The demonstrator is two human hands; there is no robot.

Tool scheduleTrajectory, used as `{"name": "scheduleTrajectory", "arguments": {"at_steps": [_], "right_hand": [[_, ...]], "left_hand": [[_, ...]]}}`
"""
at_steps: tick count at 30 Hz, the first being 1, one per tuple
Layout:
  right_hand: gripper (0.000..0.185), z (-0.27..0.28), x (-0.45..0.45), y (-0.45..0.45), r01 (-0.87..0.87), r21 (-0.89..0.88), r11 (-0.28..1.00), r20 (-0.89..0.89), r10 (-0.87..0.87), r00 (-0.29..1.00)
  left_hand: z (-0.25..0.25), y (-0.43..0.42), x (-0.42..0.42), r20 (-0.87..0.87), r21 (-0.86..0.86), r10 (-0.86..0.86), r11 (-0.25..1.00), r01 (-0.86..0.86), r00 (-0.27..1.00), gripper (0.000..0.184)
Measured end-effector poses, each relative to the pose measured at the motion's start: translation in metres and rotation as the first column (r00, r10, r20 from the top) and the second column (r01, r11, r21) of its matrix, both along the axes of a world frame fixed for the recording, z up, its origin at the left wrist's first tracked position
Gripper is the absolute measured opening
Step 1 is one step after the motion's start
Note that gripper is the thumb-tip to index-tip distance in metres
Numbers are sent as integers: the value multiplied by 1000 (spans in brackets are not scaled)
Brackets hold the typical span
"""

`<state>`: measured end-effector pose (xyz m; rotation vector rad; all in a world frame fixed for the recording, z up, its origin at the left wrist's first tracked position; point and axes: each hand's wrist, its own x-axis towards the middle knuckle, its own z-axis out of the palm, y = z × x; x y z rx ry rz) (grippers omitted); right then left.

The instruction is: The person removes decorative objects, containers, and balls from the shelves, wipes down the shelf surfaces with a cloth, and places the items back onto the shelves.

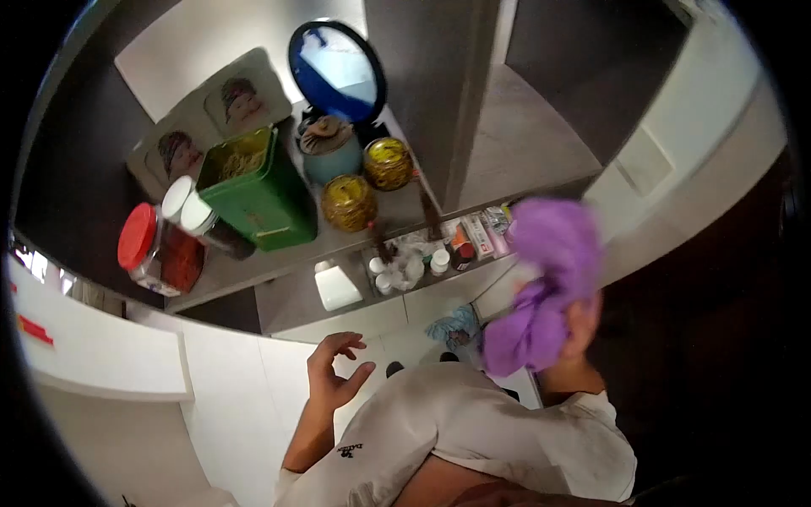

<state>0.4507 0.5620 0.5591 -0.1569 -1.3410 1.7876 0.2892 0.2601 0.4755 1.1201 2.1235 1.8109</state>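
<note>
A bunched purple cloth [541, 313] hangs from my right hand [581, 328], whose fingers are wrapped round it at the right of the view. The cloth is blurred and hides part of those fingers. My left hand [336, 372] is held over the white floor, fingers curved and apart from the thumb, with nothing in it. Beyond the left hand, a white bottle [336, 286] rests on the lower shelf. The right hand is beside the shelf's right end, close to a row of small boxes [481, 234].
On the upper shelf [270, 266] stand a green tin [262, 198], a red-lidded jar [160, 249], two gold jars [349, 203], a blue-grey pot [329, 156] and a round mirror [338, 72]. A bluish bundle [454, 328] lies on the floor near my feet.
</note>
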Motion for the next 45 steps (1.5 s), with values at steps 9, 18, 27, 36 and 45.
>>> {"name": "scheduleTrajectory", "arguments": {"at_steps": [9,18,27,36,45], "right_hand": [[46,109,-42,107,609,764,-214,-546,-718,432],[57,89,-91,209,-265,946,187,313,-745,589],[41,66,-138,163,-356,923,149,369,-609,702],[45,89,-115,92,-415,835,361,550,-523,652],[56,83,-220,147,-610,791,-42,472,-593,652]], "left_hand": [[-7,31,15,98,-85,-79,993,87,992,52],[-14,38,45,216,-155,18,988,16,976,38],[-25,48,44,198,-293,-29,952,88,980,33],[0,70,44,12,-336,-119,935,116,993,21],[-18,36,52,92,-349,42,937,-7,995,17]]}}
